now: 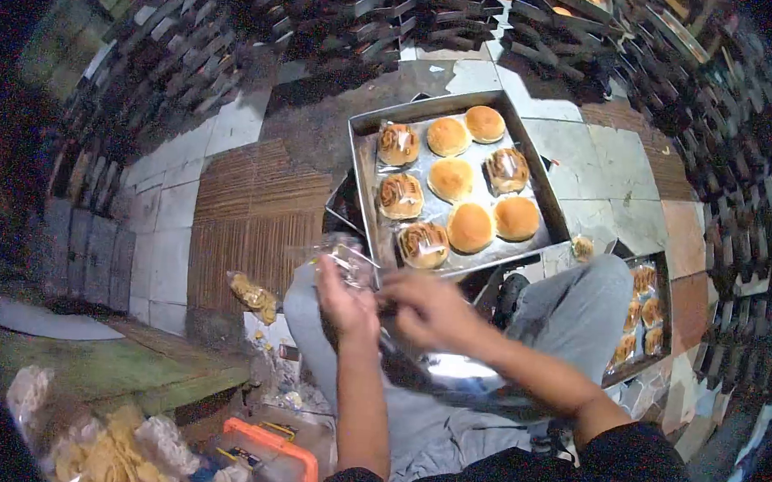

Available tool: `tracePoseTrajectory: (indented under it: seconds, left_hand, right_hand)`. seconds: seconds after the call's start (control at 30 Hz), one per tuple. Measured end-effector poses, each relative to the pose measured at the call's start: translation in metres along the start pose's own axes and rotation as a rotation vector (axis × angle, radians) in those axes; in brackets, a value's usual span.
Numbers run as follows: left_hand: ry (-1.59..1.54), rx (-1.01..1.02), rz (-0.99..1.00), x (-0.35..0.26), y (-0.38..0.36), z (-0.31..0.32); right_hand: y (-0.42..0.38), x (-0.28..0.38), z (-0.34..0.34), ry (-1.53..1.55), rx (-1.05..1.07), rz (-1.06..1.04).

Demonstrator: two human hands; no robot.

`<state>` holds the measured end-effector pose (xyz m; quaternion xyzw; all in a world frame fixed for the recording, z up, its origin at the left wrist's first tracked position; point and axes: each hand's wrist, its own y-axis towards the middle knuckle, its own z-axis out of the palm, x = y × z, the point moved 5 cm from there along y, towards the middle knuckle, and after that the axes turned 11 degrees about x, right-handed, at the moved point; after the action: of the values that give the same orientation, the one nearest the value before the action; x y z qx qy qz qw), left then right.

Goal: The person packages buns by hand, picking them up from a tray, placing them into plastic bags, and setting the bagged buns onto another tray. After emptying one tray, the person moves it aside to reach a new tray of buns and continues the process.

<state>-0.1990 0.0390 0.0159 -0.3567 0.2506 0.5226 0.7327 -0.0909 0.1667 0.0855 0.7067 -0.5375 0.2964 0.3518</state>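
Observation:
My left hand (346,305) is closed on a clear plastic wrapper (349,263), which sticks up above the fingers; whether anything is inside it I cannot make out. Close beside it is my right hand (435,314), blurred, with its fingers curled in at the wrapper's lower edge. What those fingers pinch is hidden. Just beyond both hands lies a metal tray (363,190) of round buns. Several are plain and golden, like the bun (450,180) in the middle. Others, such as the bun (424,244) at the near corner, have brown-streaked tops and shiny clear wrapping.
A second tray (663,336) of wrapped buns sits right of my knee. A shiny metallic surface (466,372) lies across my lap. To the left are a filled plastic bag (253,298), a green bench (153,368) and an orange-rimmed container (269,443). Dark stacked racks (356,24) stand behind.

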Motion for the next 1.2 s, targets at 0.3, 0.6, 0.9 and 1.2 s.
tracePoseTrajectory:
  seconds: [0.3,0.6,0.9,1.2]
  left_hand:
    - [-0.207,0.227,-0.025,-0.035,0.014,0.000]
    - [-0.331,0.284,-0.091,-0.030,0.003,0.001]
    - [-0.282,0.197,-0.052,-0.018,-0.026,0.006]
    - [-0.415,0.461,-0.068,-0.034,-0.054,0.029]
  right_hand:
    - [0.124,-0.262,-0.103,-0.785,0.124,0.380]
    - [-0.020,-0.261,-0.177,0.675,-0.562,0.503]
    - [-0.088,-0.016,-0.047,1.651,-0.247,0.143]
    - [-0.038,0.075,0.002,-0.167,-0.153,-0.287]
